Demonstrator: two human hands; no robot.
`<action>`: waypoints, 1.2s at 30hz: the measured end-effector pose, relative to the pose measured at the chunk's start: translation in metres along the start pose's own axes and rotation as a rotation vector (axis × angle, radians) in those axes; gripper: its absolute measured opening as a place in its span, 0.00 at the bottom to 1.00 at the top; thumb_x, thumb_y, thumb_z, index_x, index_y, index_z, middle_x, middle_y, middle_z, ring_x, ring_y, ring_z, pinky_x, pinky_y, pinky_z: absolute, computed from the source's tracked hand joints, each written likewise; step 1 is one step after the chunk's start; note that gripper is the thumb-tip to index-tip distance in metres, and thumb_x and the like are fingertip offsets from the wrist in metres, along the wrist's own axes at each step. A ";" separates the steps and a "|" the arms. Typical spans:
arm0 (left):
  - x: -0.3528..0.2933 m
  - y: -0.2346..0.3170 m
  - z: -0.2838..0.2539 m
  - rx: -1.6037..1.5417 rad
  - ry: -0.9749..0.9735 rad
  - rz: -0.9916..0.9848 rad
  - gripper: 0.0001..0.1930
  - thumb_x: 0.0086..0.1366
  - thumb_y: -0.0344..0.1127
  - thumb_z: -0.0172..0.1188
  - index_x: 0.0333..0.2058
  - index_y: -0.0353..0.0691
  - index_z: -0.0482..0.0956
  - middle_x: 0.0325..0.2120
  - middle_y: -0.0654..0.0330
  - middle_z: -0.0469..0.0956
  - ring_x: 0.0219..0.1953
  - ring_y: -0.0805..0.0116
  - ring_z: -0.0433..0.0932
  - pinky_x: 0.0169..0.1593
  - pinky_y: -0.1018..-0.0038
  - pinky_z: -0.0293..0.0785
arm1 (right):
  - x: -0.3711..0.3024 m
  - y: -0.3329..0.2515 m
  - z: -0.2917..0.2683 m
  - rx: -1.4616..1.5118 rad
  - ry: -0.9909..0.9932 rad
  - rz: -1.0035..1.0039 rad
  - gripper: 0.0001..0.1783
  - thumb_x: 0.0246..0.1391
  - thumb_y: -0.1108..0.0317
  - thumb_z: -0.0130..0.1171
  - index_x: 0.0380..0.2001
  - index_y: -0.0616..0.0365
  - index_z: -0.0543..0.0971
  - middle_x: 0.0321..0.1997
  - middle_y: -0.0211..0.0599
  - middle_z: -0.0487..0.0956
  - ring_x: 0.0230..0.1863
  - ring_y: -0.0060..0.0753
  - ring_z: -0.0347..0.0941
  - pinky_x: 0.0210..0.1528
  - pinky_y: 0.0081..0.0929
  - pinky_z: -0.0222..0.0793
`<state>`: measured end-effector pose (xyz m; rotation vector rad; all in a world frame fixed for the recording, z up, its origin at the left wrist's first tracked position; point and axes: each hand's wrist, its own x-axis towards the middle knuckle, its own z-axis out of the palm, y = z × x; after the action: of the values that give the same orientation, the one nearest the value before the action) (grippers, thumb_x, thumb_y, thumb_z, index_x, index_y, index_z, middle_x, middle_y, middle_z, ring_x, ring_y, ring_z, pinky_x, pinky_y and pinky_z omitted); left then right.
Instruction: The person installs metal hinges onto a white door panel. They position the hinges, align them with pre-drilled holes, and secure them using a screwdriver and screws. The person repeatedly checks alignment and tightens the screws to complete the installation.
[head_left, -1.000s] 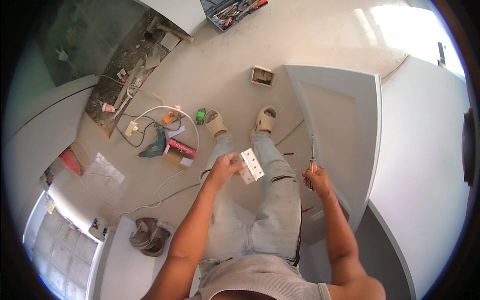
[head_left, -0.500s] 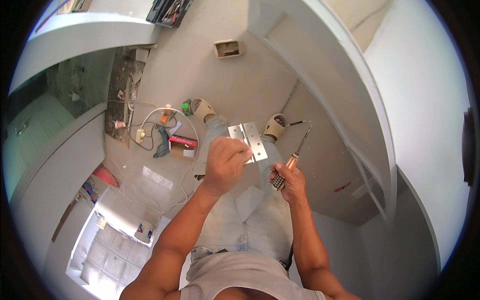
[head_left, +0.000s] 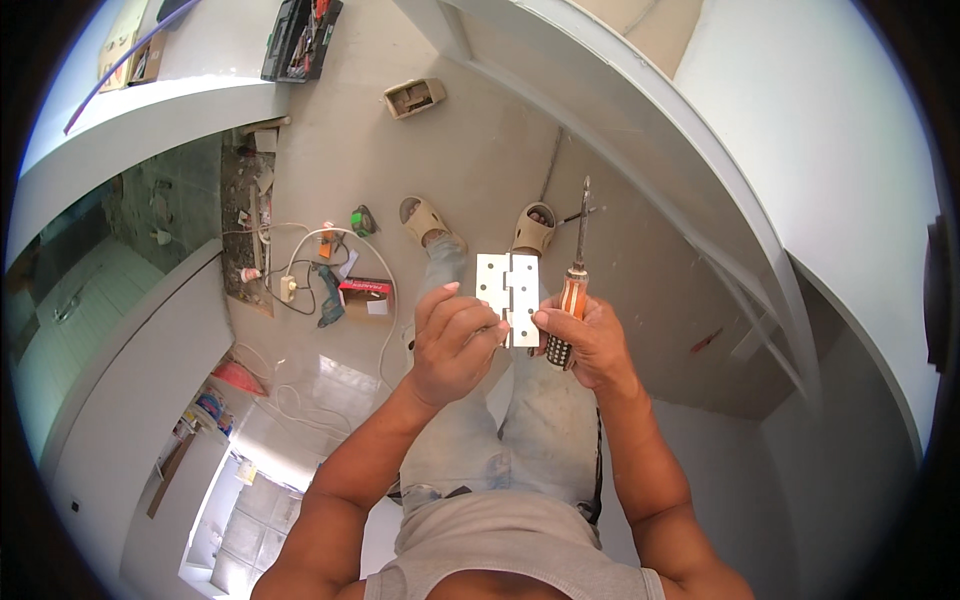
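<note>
the left hand's fingers (head_left: 470, 318) are curled together and pinch the lower left leaf of the hinge (head_left: 508, 295), thumb tucked behind where it cannot be seen. the right hand's fingertips (head_left: 545, 320) press the hinge's lower right corner, while the rest of that hand wraps the screwdriver (head_left: 572, 290) by its orange and black handle, shaft pointing up and away from the body. the hinge is silvery, opened flat, held in the air between the left hand (head_left: 455, 345) and the right hand (head_left: 590, 345), above the knees and in front of the two sandals (head_left: 425, 220).

judging from this, the step in hand is looking over or setting the hinge, with the driver kept ready but not on a screw. the right hand does two jobs at once, so any use of the driver would call for the left hand to take the hinge alone and hold it steady.

further out, a white door (head_left: 640, 130) stands on edge to the right. on the floor to the left lie a drill (head_left: 328, 300), a red box (head_left: 365, 290) whose contents cannot be made out, and a white cable (head_left: 300, 245). a small tan box (head_left: 413, 97) lies open further off with pale bits in it, too small to tell. a dark toolbox (head_left: 300, 35) at the top stands open with tools inside.
</note>
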<state>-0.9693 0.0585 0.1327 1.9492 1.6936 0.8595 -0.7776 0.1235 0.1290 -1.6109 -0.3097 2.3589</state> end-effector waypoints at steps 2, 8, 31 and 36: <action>-0.004 0.002 0.000 -0.006 0.003 -0.005 0.14 0.45 0.22 0.69 0.32 0.45 0.80 0.33 0.66 0.76 0.39 0.65 0.77 0.60 0.56 0.64 | -0.001 0.004 -0.001 -0.017 0.002 -0.001 0.12 0.51 0.65 0.69 0.33 0.60 0.79 0.25 0.31 0.78 0.24 0.20 0.73 0.26 0.19 0.67; -0.011 0.005 0.000 -0.012 0.021 0.016 0.17 0.45 0.22 0.69 0.35 0.46 0.80 0.34 0.65 0.75 0.40 0.64 0.76 0.61 0.53 0.62 | -0.008 0.004 0.003 -0.050 0.017 0.005 0.11 0.51 0.65 0.68 0.33 0.60 0.79 0.24 0.31 0.78 0.23 0.19 0.72 0.24 0.19 0.65; 0.002 0.008 -0.006 -0.704 -0.066 -0.696 0.15 0.60 0.24 0.65 0.45 0.38 0.74 0.40 0.57 0.81 0.41 0.68 0.80 0.52 0.68 0.74 | -0.016 -0.007 0.008 -0.047 0.090 -0.201 0.12 0.55 0.62 0.67 0.31 0.59 0.79 0.22 0.29 0.77 0.24 0.18 0.71 0.27 0.19 0.64; 0.009 0.001 -0.006 -1.102 -0.031 -1.293 0.14 0.65 0.29 0.63 0.47 0.31 0.75 0.36 0.59 0.82 0.36 0.78 0.79 0.43 0.81 0.74 | -0.009 -0.009 -0.003 -0.284 0.174 -0.206 0.11 0.55 0.64 0.66 0.31 0.61 0.81 0.23 0.28 0.78 0.25 0.17 0.71 0.28 0.19 0.65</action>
<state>-0.9720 0.0668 0.1396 0.0393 1.4660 0.8396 -0.7711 0.1290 0.1392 -1.7953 -0.7625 2.0782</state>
